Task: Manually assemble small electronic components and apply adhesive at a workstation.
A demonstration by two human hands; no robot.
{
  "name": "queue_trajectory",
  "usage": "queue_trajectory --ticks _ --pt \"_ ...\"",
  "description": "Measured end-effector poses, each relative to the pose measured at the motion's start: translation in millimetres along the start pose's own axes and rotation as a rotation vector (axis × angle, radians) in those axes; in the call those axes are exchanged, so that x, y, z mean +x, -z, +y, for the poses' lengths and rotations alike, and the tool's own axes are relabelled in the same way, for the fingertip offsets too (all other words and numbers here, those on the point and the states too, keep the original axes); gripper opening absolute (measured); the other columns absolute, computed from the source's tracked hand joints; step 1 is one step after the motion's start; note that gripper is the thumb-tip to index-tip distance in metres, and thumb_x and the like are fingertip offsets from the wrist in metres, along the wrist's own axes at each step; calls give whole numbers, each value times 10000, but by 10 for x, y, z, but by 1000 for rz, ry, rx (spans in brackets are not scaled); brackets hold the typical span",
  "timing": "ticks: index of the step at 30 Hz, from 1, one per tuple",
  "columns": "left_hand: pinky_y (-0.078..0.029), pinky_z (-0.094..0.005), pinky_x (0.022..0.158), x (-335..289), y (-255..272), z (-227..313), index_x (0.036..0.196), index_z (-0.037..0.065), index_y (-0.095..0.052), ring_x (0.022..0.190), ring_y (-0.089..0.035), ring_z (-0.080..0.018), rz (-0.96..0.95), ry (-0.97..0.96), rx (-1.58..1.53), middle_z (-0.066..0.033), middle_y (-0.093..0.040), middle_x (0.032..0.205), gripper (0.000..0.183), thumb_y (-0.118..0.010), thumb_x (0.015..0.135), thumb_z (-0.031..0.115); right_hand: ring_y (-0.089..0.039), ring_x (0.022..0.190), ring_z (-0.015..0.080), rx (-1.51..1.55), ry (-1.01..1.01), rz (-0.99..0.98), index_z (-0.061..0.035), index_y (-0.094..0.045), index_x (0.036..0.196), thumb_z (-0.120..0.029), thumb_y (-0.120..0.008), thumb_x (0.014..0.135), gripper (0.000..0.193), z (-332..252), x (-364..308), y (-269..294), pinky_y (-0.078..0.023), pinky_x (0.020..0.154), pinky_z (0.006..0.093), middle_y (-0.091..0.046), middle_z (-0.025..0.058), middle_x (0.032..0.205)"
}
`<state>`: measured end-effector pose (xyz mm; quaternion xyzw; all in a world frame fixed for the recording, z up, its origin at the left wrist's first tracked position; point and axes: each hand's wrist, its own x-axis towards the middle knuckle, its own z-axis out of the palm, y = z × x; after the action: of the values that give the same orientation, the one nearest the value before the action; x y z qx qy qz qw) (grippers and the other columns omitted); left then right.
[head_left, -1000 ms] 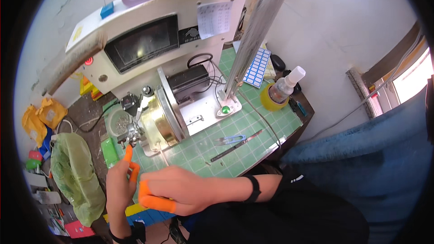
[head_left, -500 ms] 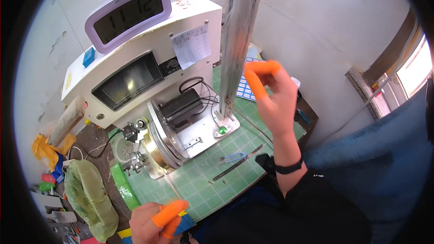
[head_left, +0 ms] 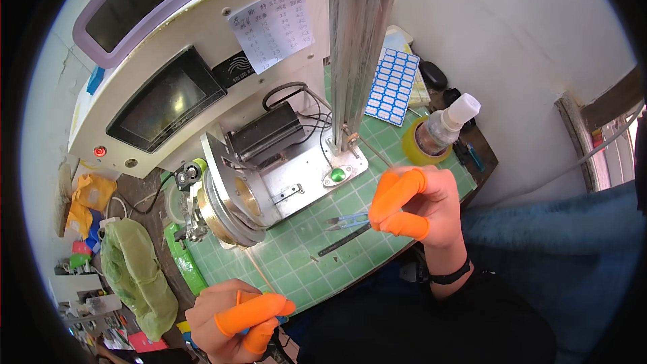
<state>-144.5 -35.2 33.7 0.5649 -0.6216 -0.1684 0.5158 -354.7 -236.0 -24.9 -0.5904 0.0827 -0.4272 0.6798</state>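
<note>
Head view.
Left hand (head_left: 232, 327): 1, in front of the mat's near left corner; orange-covered fingers closed narrowly, thumb to forefinger. Whether anything was pinched between them could not be told.
Right hand (head_left: 433, 203): 1, over the front edge of the mat (head_left: 303, 275), toward its right corner; covered fingertips drawn together, contents not discernible.
Thin strand (head_left: 257, 266): 1, running from below the wheel (head_left: 210, 218) toward the left hand; contact with the fingers uncertain.
Wheel: 1, brass-coloured, upright on the machine (head_left: 151, 141), above the mat's left part.
Snips (head_left: 347, 220): 1 pair, blue-handled, near the mat's front edge, just beside 1 dark strip (head_left: 344, 240).
Green button (head_left: 337, 174): 1, on the machine's metal base.
Bottle (head_left: 441, 129): 1, white-capped, in a yellow ring (head_left: 413, 147), near the mat's right corner.
Label sheet (head_left: 392, 86): 1, toward the mat's back edge.
Risks, as judged: a sharp pull could have snapped or kinked the strand; slack could have let it snag at the wheel; a low sweep of the right hand could have knocked the snips off the front edge.
</note>
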Motion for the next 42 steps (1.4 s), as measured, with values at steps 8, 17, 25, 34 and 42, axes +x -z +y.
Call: queue_trajectory --ticks 8,17,25,34,42 --pt "-438 -229 430 -116 -22 -30 973 -40 -669 461 -596 -151 113 72 46 -126 -651 645 229 -671 886 172 -616 734 112 -162 81 102 36 -682 943 45 -771 812 158 -101 37 38 -488 666 244 -685 83 878" --pt "-526 -358 619 49 53 7 1043 -50 -684 630 -657 -273 -16 -96 140 -157 -671 763 222 -721 877 93 -511 617 13 -793 66 336 -3 -661 1018 -93 -801 851 235 -148 542 -101 -423 548 203 -665 1 880" --pt "-423 -251 466 -182 25 -101 973 -40 -664 475 -569 -163 131 13 92 -77 -586 612 210 -673 894 155 -627 664 61 -255 -219 240 21 -725 945 -22 -753 877 85 -10 150 12 -467 568 184 -743 79 872" --pt "-410 -219 432 -114 96 -236 987 -54 -649 481 -575 -147 2 -79 -23 -131 -595 708 231 -682 885 150 -674 742 89 -230 -107 180 35 -733 976 -8 -751 878 109 -32 188 -52 -519 627 211 -745 105 912" --pt "-419 -223 438 -294 45 -144 1003 -56 -635 479 -560 -140 140 152 48 -160 -596 803 239 -682 890 150 -647 774 88 -238 -116 347 45 -663 1075 10 -741 875 218 -17 286 -102 -508 723 227 -691 51 922"
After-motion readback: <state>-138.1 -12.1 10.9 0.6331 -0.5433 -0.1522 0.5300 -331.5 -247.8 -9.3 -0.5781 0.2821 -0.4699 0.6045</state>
